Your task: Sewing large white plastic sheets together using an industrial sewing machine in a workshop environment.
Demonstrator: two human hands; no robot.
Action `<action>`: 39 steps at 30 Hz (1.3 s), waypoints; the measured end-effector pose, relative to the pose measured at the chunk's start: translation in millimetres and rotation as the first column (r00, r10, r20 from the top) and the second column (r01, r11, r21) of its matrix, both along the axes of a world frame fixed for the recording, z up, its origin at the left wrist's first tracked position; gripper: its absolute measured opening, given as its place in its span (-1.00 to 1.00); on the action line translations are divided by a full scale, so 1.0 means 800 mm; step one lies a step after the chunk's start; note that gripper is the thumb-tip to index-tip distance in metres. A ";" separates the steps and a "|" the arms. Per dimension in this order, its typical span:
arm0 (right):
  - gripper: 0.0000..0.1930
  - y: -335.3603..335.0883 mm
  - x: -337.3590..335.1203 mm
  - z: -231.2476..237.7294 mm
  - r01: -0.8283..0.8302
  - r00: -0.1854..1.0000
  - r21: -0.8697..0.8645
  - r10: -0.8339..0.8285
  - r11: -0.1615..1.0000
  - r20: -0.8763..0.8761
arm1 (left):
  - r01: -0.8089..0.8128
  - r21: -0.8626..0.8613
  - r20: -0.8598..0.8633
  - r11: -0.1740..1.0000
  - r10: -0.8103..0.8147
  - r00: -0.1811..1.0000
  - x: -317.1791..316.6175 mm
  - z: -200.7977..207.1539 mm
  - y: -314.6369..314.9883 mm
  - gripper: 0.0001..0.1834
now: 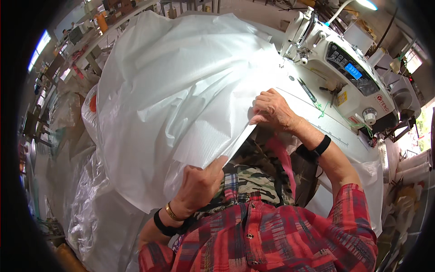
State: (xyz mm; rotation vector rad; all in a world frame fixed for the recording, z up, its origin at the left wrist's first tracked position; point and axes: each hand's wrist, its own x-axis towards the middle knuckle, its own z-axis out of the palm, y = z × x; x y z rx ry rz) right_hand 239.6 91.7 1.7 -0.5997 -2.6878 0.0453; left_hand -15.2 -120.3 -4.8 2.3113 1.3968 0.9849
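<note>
A large sheet of white woven plastic fabric point(181, 81) spreads over the table and hangs toward me. Its near edge is folded into a narrow strip running between my hands. My left hand point(199, 181) is closed on the lower left end of this fold, thumb along it. Further up and right, my right hand point(274, 109) pinches the other end, close to the sewing machine bed. The white sewing machine point(349, 68) stands to the right, its needle area point(290, 56) beyond my right hand, apart from it.
Black thread snips point(308, 90) lie on the machine bed, with green thread beside them. A lit lamp point(366, 4) hangs over the machine. Clear plastic sheeting point(86, 204) is heaped at the left. More white fabric point(371, 181) drapes at the right. Tables stand at the far left.
</note>
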 end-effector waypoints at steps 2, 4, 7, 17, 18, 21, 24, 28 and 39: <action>-0.57 0.013 0.008 0.002 0.011 1.000 0.017 -0.011 1.000 0.020 | -0.004 -0.034 0.019 0.999 0.005 1.000 0.001 0.001 0.000 -0.65; -0.55 0.029 0.015 0.006 0.019 0.999 0.037 -0.020 0.999 0.041 | -0.012 -0.071 0.057 0.997 0.016 0.998 0.002 0.001 0.000 -0.68; -0.50 0.047 0.027 0.010 0.027 0.999 0.013 -0.027 1.000 0.024 | 0.014 -0.008 0.020 1.000 -0.014 1.000 0.002 -0.006 0.006 -0.68; -0.50 0.085 0.052 0.002 0.317 0.946 0.064 -0.311 0.946 -0.088 | 0.164 -0.043 -0.105 0.985 -0.168 0.980 0.019 -0.030 0.018 -0.76; -0.50 0.082 0.051 -0.001 0.357 0.932 0.093 -0.348 0.929 -0.099 | 0.174 -0.099 -0.150 0.980 -0.187 0.971 0.020 -0.032 0.020 -0.74; -0.50 0.067 0.049 -0.008 0.482 0.875 0.062 -0.477 0.874 -0.087 | 0.300 0.024 -0.106 0.954 -0.296 0.949 0.032 -0.042 0.034 -0.87; -0.61 0.052 0.047 -0.014 0.521 0.836 -0.055 -0.522 0.852 -0.167 | 0.396 0.074 -0.166 0.915 -0.381 0.910 0.032 -0.045 0.045 -0.91; -0.60 0.049 0.048 -0.016 0.572 0.798 -0.117 -0.584 0.812 -0.151 | 0.422 0.093 -0.282 0.902 -0.382 0.880 0.033 -0.045 0.065 -0.88; -0.51 0.051 0.049 -0.013 0.571 0.802 -0.185 -0.591 0.800 -0.082 | 0.290 0.108 -0.296 0.951 -0.248 0.923 0.059 0.002 0.146 -0.96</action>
